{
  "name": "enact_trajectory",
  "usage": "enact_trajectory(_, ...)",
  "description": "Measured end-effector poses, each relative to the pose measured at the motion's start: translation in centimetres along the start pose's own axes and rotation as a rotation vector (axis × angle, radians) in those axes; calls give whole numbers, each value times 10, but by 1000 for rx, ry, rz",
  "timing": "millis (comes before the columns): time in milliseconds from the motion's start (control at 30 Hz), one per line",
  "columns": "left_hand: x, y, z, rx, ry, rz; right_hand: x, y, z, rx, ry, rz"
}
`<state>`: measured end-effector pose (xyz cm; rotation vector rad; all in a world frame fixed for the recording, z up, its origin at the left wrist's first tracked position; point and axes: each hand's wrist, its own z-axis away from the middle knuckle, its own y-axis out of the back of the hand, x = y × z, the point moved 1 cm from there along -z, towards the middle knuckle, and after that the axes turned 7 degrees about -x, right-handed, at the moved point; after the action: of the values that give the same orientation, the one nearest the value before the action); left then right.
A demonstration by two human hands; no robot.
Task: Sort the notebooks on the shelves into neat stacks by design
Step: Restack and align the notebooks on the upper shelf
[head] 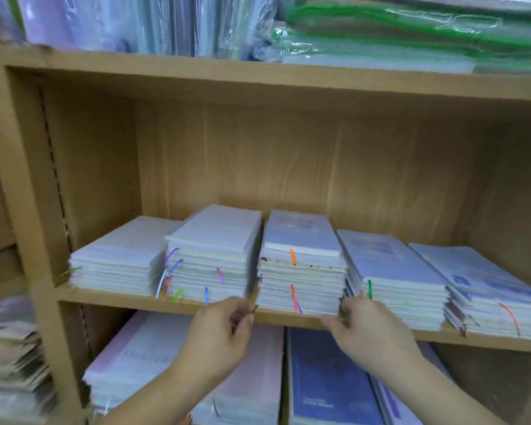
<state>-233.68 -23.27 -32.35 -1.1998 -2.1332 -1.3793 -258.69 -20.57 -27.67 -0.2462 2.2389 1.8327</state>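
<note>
**Both hands at the foot of the middle stack**

Both hands reach up to the front edge of the middle shelf [288, 315]. I see my left hand [219, 335] with its fingers curled in, the tips gathered near the lower left corner of the third stack [301, 271]; something thin and dark sits between the fingertips, but the blur keeps me from telling what it is or whether it is truly pinched. My right hand [370, 328] is at the lower right corner of the same stack, fingers bent, thumb pointing left along the shelf edge; I cannot tell if it grips the bottom notebooks or only touches them.

Five stacks stand side by side on this shelf. From the left: a low first stack [120, 262], a taller second stack [212, 256] with purple, blue, pink and green ribbons hanging from its near face, the third stack with orange ribbons, a fourth stack [393, 274] with a green ribbon, and a fifth stack [488, 292] at the far right, skewed and carrying an orange ribbon. The second and third stacks nearly touch.

On the shelf below lie pale pink notebooks [141, 363] to the left and a dark blue notebook [325, 372] to the right. The top shelf holds plastic-wrapped packs [135, 23] and green-edged sleeves [411, 29]. More blurred piles [10, 363] sit in the next bay at far left.
</note>
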Motion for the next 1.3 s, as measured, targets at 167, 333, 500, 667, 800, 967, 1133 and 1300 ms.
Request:
enact_trajectory(167,-7,-13,-15,32,4,-28,10,-23,-12,72,-11,-164)
enact_trajectory(333,-4,-17,-14,18,-35,-76,15,-29,-15,63,-27,-246)
enact_trajectory(500,0,-4,-23,-18,7,-52,7,-12,-13,35,-55,-196)
enact_trajectory(667,6,-17,-20,11,39,-32,-9,-3,-9,34,-53,-300)
enact_trajectory(800,5,-14,-18,-62,46,24,-8,-3,-9,47,-57,-309)
enact_trajectory(967,11,8,-29,-97,63,22,-10,15,-9,-37,-64,-317)
enact_trajectory(1133,28,0,-32,33,-17,17,-13,27,-16,43,-50,-247)
enact_trajectory(1300,26,-5,-39,88,32,15,-13,28,-19,22,-77,-198)
